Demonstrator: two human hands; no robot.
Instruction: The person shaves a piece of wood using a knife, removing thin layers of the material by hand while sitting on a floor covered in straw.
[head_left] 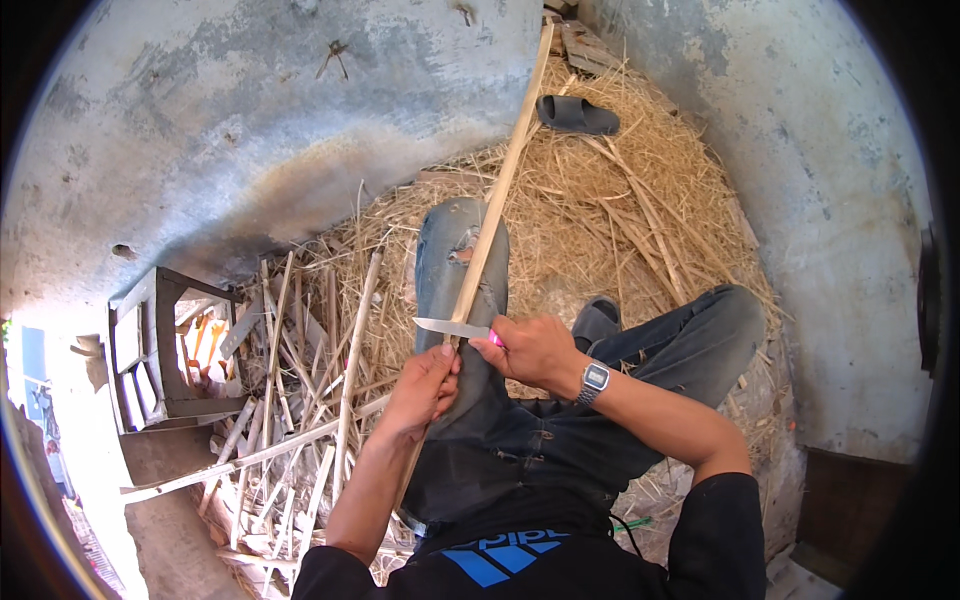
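Head cam, sitting on a mess of straw-like shavings (700,190) in worn jeans (680,335) with a rip at the left knee. Gripping a knife (450,327) in the right hand (535,352), closed snugly around the pink handle (495,339), with the blade pointing left and set crosswise over a long pale wooden strip (500,205). Looks right up against the wood, but can't tell how deep. Pinching that same strip with the left hand (422,390), thumb and fingers together, just below the blade. Running up from there over the left leg, past the ripped knee, to the top near a black slide sandal (578,115). Wearing a silver digital wristwatch (593,380) on the right wrist, btw. Off to the left, loads of thin sticks (359,350) in a loose heap, plus a dark wooden frame (205,407) beside them. A few slats (648,215) on the shavings up front, and blotchy grey walls (300,100) on both sides.
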